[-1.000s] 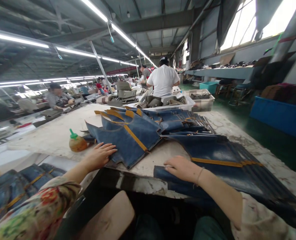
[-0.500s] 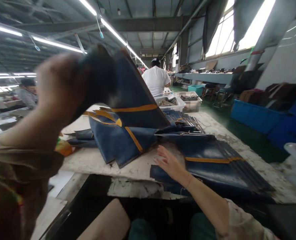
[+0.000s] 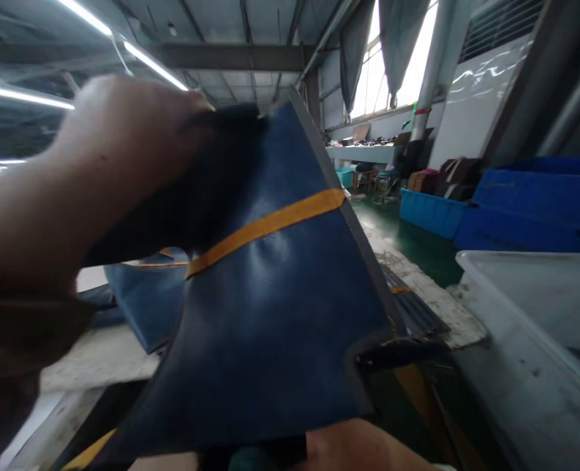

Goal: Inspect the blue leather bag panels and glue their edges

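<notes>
A large blue leather panel (image 3: 280,314) with an orange strip and a dark edge band fills the middle of the view, lifted close in front of me and tilted. My left hand (image 3: 133,131) is closed around its dark upper part at upper left, blurred by motion. Low in the view, my right hand (image 3: 348,448) is at the panel's bottom edge; its fingers are hidden, so its grip cannot be made out. Behind the panel, another blue leather piece (image 3: 145,297) with orange trim lies on the table.
Layered blue panels (image 3: 417,304) lie along the right side of the worn white table (image 3: 98,356). A translucent plastic bin (image 3: 529,314) stands close at right. Beyond it are blue crates (image 3: 529,203) and a lighter blue tub (image 3: 431,212) with brown pieces inside.
My left hand has brought the leather panel nearer and across the view. My right hand has moved from above the table down to the panel's lower edge. The view has turned right.
</notes>
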Tool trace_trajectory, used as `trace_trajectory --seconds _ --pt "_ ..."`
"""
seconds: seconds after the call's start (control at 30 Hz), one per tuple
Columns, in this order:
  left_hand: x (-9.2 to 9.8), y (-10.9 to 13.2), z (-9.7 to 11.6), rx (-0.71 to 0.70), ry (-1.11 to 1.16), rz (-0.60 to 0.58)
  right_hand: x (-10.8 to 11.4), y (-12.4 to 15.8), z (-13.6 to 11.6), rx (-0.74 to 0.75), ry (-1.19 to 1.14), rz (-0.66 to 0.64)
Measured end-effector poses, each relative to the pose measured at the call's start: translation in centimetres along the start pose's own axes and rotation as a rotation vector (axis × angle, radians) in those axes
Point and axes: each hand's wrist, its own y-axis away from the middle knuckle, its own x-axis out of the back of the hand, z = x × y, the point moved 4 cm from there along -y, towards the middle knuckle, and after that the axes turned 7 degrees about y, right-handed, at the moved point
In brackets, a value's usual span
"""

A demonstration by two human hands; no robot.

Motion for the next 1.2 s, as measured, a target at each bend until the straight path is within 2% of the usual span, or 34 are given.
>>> trace_trajectory --seconds 0.03,0.1,0.23,0.3,0.4,0.47,0.53,0.6,0.73,0.83,0.97,1.03,1.13,1.2 --pt "-0.6 -0.4 1.8 -0.057 -0.038 -0.007 0.4 0.5 0.7 -0.055 -0.064 0.031" --pt "-2.8 -1.0 5.2 -0.175 -0.074 -0.033 1.3 0.9 2.1 -0.198 -0.268 0.189" --pt "-9.6 -1.9 11.7 -0.35 0.016 -0.113 3.3 0.3 5.0 -0.429 -0.874 0.613" --pt "-13.5 -1.5 14.9 -0.437 0.121 -0.189 4.2 -0.2 6.2 -0.468 -1.044 0.673" --pt "-19.2 0.4 19.0 -0.516 0.251 -0.36 5.6 -0.5 8.3 -0.501 -1.111 0.709" --pt "-22.1 2.0 20.8 -0.531 0.282 -0.42 6.1 -0.3 9.8 -0.528 -1.101 0.707" --pt "-24.2 3.1 21.7 -0.512 0.293 -0.443 6.2 0.0 11.0 -0.563 -1.077 0.676" --pt "-25.7 3.7 21.9 -0.473 0.293 -0.461 6.3 0.3 11.6 -0.599 -1.032 0.65" --pt "-27.5 3.8 22.0 -0.396 0.299 -0.488 7.0 0.4 11.9 -0.67 -0.959 0.636" --pt "-29.1 4.3 22.5 -0.382 0.328 -0.522 7.2 0.3 12.1 -0.733 -1.016 0.6" --pt "-32.0 6.1 23.6 -0.386 0.354 -0.58 6.6 1.1 13.0 -0.796 -1.074 0.581" --pt "-33.0 7.0 23.8 -0.372 0.358 -0.6 6.1 1.6 13.0 -0.763 -1.036 0.475" --pt "-32.8 7.7 24.0 -0.362 0.365 -0.528 5.9 2.2 12.0 -0.653 -0.773 0.209" --pt "-31.6 7.9 24.4 -0.423 0.399 -0.437 6.8 2.4 10.8 -0.537 -0.438 0.171"
